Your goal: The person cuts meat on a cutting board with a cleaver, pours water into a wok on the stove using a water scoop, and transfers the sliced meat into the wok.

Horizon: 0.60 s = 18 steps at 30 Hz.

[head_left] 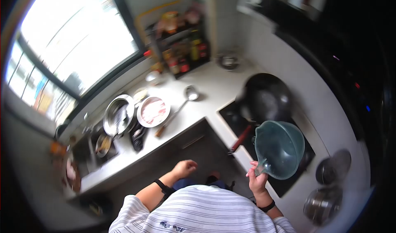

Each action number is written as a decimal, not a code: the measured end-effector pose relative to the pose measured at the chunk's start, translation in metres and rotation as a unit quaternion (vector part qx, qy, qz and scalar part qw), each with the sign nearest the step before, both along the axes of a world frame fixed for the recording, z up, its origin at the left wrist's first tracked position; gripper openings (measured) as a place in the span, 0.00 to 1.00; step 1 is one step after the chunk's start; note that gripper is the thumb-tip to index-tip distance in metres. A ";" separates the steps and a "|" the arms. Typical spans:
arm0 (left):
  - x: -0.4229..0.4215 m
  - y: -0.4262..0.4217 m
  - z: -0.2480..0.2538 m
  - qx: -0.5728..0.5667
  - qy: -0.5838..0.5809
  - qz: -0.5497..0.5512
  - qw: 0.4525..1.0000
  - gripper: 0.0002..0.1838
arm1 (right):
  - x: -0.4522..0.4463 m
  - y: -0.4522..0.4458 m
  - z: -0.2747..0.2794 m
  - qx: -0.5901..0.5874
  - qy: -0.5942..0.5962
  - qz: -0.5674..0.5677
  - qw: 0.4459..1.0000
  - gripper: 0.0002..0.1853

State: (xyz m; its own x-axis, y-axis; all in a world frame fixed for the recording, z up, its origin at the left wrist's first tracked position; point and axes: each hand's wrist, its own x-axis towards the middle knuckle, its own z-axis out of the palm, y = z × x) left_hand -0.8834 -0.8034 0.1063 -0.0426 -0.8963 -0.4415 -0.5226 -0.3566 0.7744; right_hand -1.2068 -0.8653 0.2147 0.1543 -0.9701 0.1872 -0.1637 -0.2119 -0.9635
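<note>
My right hand (258,181) is closed around the handle of a translucent green water scoop (280,150). The scoop is held above the near part of the black stove (291,179), its opening facing up, and it looks empty. Just beyond it, a black wok (267,97) sits on the stove, its red handle (242,138) pointing back toward me. My left hand (184,168) hangs in front of my body, below the counter edge, with fingers curled and nothing visible in them.
On the counter (214,84) are a bowl of sliced meat (154,112), a steel pot (119,115) and a ladle (191,93). A sink (88,150) lies at left, a spice rack (181,47) in the corner. Pot lids (324,206) stand at right; a range hood (326,60) overhangs the stove.
</note>
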 end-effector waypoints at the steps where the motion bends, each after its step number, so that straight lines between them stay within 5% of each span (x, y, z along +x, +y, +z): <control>1: 0.028 0.021 0.008 0.007 -0.016 0.091 0.996 0.12 | 0.027 -0.005 0.008 0.005 -0.019 0.055 0.998 0.12; 6: 0.127 0.150 0.017 -0.115 -0.050 0.427 0.895 0.10 | 0.160 0.007 -0.005 0.162 -0.038 0.186 0.968 0.13; 11: 0.178 0.270 0.023 -0.142 -0.039 0.547 0.824 0.09 | 0.283 0.018 -0.037 0.283 -0.135 0.183 0.932 0.04; 13: 0.201 0.295 0.098 -0.237 -0.060 0.576 0.780 0.07 | 0.319 0.013 -0.050 0.290 -0.120 0.152 0.937 0.05; 15: 0.225 0.315 0.211 -0.416 -0.231 0.507 0.718 0.04 | 0.351 0.004 -0.056 0.271 -0.119 0.115 0.948 0.06; 16: 0.227 0.343 0.251 -0.474 -0.390 0.490 0.619 0.04 | 0.363 -0.003 -0.063 0.253 -0.107 0.096 0.957 0.06; 18: 0.236 0.396 0.311 -0.554 -0.524 0.438 0.477 0.05 | 0.383 -0.018 -0.070 0.223 -0.079 0.063 0.970 0.07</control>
